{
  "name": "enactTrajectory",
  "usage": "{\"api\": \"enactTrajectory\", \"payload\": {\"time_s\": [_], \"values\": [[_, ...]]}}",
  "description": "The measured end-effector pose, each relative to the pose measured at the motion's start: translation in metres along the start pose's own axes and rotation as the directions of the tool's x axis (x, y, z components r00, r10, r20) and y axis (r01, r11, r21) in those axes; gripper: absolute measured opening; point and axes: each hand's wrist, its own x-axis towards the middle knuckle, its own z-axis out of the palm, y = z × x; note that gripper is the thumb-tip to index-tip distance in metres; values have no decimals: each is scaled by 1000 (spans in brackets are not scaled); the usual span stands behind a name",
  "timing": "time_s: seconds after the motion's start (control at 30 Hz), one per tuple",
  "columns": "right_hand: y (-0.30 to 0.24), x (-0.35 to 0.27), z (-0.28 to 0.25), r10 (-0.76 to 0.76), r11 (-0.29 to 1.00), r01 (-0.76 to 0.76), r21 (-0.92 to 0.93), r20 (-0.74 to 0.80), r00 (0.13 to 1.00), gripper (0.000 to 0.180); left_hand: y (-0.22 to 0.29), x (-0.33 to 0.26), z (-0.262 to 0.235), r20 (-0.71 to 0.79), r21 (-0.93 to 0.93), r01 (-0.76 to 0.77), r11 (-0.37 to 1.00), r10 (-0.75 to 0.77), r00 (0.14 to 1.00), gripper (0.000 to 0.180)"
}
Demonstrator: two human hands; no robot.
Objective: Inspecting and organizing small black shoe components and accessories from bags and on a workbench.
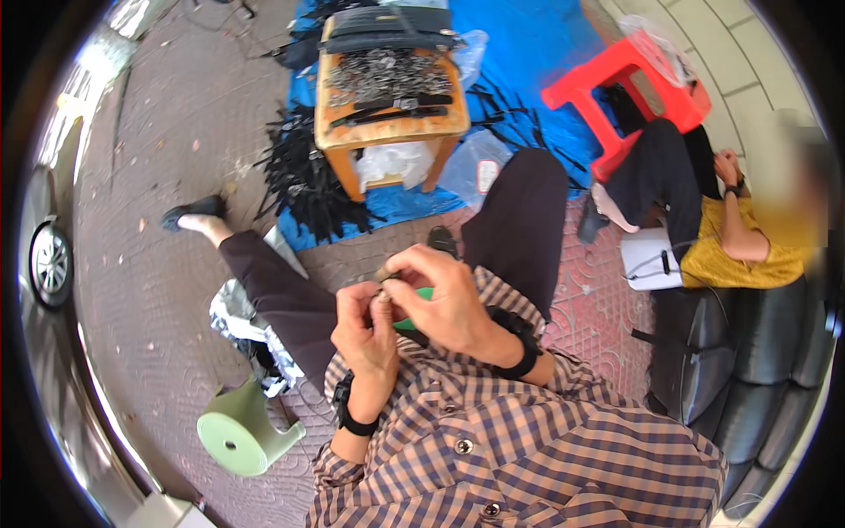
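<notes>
My left hand (365, 339) and my right hand (444, 304) meet above my lap, thumbs and fingertips pinched close together. Between the fingertips is a small dark piece, too small to make out. A bright green thing (414, 322) shows partly behind my right hand; its shape is mostly hidden. Ahead of me stands a wooden stool (392, 136). On its seat lie a heap of small silvery metal pieces (387, 75), a few black straps (400, 114) with a buckle, and a bundle of black bands (387, 28) at the back.
Loose black strips (304, 172) pile on a blue tarp (519, 44) by the stool. A red plastic stool (572, 88) stands right, near a seated person (739, 220) in yellow. A pale green roll-shaped object (233, 436) sits at left, with a car (48, 255) beyond.
</notes>
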Motion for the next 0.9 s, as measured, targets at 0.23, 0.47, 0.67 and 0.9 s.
{"api": "enactTrajectory", "payload": {"time_s": [0.23, 0.47, 0.67, 0.9], "values": [[5, 2, -9, 186, 963, -213, 167, 166, 968, 13, 0, -3, -6, 49, -125, -94, 988, 101, 994, 7], [5, 0, -8, 92, 970, -135, 202, 210, 973, 10, 8, -3, -4, -26, -205, -8, 979, 2, 1000, 12], [12, 5, -15, 50, 942, -135, 308, 269, 962, 10, 10, -4, -10, 98, -87, -31, 996, 39, 994, 14], [8, 10, -18, -28, 977, -29, 213, 261, 965, 13, 11, -3, -11, 113, -74, -125, 989, 132, 985, 10]]}}
